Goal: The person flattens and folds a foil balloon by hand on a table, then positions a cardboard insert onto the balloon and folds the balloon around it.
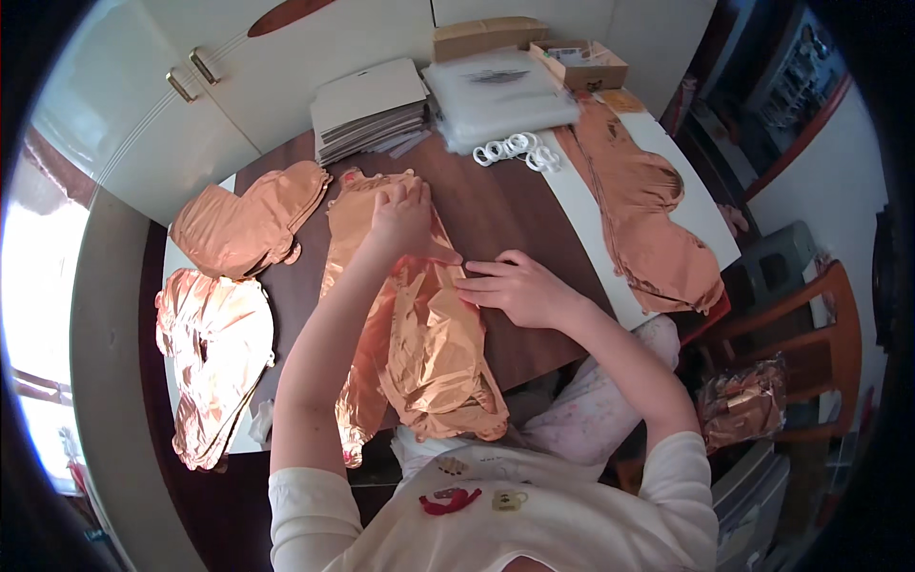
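Observation:
A flat copper-coloured foil balloon (434, 353) lies folded on the dark table in front of me, its near end hanging towards my lap. My left hand (405, 224) presses down on its upper part, fingers on the foil and thumb stretched out to the right. At the balloon's right edge is my right hand (522, 289), its fingers extended and apart, the tips at the foil near my left thumb. Flat balloon stacks lie at the left, one dull (243, 219) and one shining in the light (214, 348). Another long balloon stack (639, 200) rests at the right.
Along the back stand a pile of grey cards (372, 105), a stack of clear plastic bags (500, 91) and an open cardboard box (579, 65). White ribbon rolls (519, 150) lie before the bags. A wooden chair (829, 353) with a bagged copper-coloured package (745, 400) is at the right.

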The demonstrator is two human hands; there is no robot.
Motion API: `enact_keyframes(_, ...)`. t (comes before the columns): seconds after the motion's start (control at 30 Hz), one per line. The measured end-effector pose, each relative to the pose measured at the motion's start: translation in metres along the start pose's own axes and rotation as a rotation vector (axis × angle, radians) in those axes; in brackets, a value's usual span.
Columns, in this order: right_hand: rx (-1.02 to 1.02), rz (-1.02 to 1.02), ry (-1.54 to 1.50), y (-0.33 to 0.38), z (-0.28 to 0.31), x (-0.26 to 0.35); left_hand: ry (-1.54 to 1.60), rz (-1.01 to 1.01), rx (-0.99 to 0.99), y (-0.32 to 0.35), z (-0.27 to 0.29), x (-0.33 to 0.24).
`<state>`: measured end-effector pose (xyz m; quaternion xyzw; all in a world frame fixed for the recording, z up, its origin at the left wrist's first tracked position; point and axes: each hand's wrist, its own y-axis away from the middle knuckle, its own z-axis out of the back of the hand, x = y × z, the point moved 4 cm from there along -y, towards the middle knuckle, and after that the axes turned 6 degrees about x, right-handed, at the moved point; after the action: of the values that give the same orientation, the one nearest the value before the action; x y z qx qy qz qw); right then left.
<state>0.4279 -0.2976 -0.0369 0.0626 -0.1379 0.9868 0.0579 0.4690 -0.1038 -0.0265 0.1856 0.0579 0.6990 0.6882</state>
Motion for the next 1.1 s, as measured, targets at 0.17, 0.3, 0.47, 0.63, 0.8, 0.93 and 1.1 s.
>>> enact_keyframes(0.17,0.101,0.066,0.060,0.009,0.002,0.004,0.008,0.012,-0.054,0.000,-0.002,0.000)
enact_keyframes(0.3,0.088,0.071,0.038,0.020,0.003,0.012,0.011,0.001,-0.067,0.001,-0.003,0.001)
enact_keyframes(0.47,0.068,0.091,0.001,0.025,0.011,0.016,0.037,-0.006,-0.085,-0.001,-0.002,0.001)
enact_keyframes(0.63,0.077,0.113,0.028,0.030,0.013,0.020,0.027,0.001,-0.052,0.001,0.000,0.001)
enact_keyframes(0.8,0.049,0.085,-0.046,0.037,0.009,0.021,0.010,0.016,-0.023,-0.003,0.002,0.000)
enact_keyframes(0.93,0.043,0.071,-0.080,0.038,0.009,0.020,-0.030,0.026,-0.059,-0.013,0.008,0.003)
enact_keyframes(1.1,0.036,0.063,-0.106,0.039,0.009,0.020,0.005,0.058,-0.191,-0.025,0.014,0.019)
